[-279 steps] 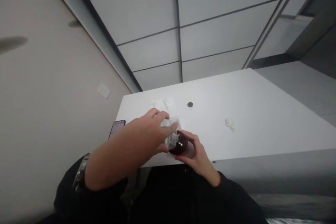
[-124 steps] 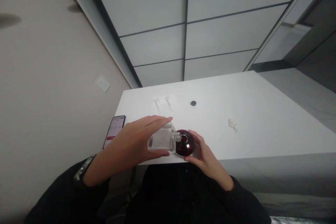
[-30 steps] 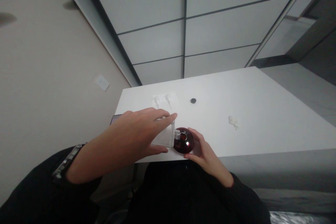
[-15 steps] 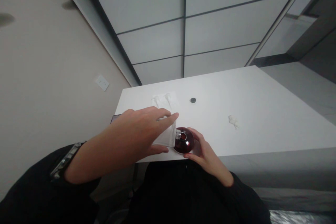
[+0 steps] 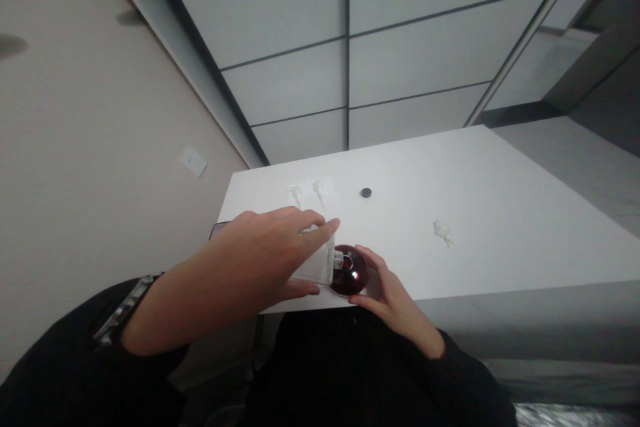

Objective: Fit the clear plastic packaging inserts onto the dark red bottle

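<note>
My left hand (image 5: 270, 247) is closed around a clear, flat-sided bottle (image 5: 319, 267), which is tipped onto its side with its threaded neck pointing right. The neck meets the opening of a round, dark red glossy vessel (image 5: 351, 273); whether liquid runs between them I cannot make out. My right hand (image 5: 387, 287) grips that vessel from the right, thumb in front and fingers behind. Part of the clear bottle is hidden behind my left hand.
On the white table (image 5: 400, 173) lies a small dark round cap (image 5: 366, 193). A crumpled white tissue (image 5: 443, 232) rests to the right. Two whitish nozzle-like pieces (image 5: 317, 188) lie beyond my left hand. A dark-edged flat object (image 5: 218, 229) pokes out at left.
Both hands keep their grips and the bottle neck stays at the vessel's opening. The view has shifted very slightly; nothing else visibly differs.
</note>
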`<action>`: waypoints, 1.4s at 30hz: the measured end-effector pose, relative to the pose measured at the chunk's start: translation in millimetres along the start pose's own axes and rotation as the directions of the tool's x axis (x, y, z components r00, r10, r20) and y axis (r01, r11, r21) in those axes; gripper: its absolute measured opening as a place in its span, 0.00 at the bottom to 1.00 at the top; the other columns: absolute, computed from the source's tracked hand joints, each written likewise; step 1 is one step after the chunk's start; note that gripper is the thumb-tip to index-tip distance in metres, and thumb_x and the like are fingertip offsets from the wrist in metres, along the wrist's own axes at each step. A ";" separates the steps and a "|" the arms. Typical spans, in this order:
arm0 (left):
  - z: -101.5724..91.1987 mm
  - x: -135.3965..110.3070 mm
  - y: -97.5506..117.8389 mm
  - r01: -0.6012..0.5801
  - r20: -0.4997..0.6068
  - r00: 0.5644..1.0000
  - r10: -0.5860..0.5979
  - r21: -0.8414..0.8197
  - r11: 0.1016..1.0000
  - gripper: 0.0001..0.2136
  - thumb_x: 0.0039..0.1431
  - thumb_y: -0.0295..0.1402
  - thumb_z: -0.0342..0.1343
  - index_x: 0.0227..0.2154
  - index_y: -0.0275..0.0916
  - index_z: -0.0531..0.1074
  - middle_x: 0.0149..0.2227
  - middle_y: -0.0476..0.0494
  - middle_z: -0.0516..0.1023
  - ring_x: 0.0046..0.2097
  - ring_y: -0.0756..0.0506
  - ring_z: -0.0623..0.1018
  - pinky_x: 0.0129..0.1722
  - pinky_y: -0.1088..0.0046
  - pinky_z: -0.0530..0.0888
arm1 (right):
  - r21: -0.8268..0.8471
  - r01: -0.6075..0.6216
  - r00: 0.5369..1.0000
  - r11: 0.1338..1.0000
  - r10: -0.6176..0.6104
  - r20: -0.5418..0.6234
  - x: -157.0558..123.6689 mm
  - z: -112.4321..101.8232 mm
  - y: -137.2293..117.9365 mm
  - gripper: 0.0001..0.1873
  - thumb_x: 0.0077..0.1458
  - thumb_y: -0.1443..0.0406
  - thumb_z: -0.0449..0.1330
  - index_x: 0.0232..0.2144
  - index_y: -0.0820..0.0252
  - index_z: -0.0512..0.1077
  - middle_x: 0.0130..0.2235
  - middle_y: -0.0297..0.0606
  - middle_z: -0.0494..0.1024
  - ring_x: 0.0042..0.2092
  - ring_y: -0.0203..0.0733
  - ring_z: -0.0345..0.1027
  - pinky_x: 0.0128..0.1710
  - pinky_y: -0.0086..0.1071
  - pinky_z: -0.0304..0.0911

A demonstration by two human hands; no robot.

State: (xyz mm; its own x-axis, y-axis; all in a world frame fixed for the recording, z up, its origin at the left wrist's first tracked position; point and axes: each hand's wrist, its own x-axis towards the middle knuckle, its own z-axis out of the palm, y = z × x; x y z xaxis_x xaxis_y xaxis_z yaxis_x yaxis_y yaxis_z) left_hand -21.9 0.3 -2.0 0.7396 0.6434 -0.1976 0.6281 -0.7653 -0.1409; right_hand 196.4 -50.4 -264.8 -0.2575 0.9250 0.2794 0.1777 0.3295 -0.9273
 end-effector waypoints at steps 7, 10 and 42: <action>-3.0 4.4 1.0 0.012 0.031 0.999 -0.011 -0.026 1.000 0.36 0.57 0.45 0.74 0.65 0.43 0.69 0.61 0.36 0.80 0.56 0.33 0.83 0.46 0.61 0.81 | -0.005 -0.017 1.000 1.000 0.017 0.009 0.8 -1.2 -2.5 0.42 0.61 0.50 0.69 0.71 0.48 0.59 0.71 0.50 0.68 0.71 0.61 0.63 0.71 0.59 0.60; -3.1 5.9 1.4 0.013 0.032 0.999 -0.012 -0.024 1.000 0.36 0.56 0.45 0.74 0.65 0.43 0.69 0.60 0.36 0.81 0.55 0.33 0.83 0.46 0.61 0.81 | -0.009 -0.012 1.000 1.000 0.012 0.007 0.2 -1.3 -0.6 0.43 0.61 0.51 0.70 0.72 0.48 0.58 0.71 0.50 0.68 0.71 0.61 0.63 0.71 0.59 0.60; -4.8 8.6 1.4 0.034 0.039 0.999 -0.031 -0.075 0.997 0.28 0.57 0.46 0.73 0.57 0.44 0.72 0.54 0.41 0.84 0.51 0.36 0.84 0.45 0.64 0.77 | -0.017 -0.014 1.000 1.000 0.014 0.010 0.2 -1.1 -0.3 0.43 0.61 0.51 0.70 0.72 0.48 0.59 0.70 0.50 0.69 0.71 0.60 0.64 0.71 0.58 0.60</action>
State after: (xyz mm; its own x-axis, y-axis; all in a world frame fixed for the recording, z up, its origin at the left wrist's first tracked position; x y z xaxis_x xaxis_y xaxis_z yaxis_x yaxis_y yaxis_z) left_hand -13.5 4.8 0.8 0.7101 0.6653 -0.2306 0.6689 -0.7396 -0.0743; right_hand 197.4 -50.1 -264.1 -0.2640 0.9277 0.2641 0.1970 0.3198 -0.9268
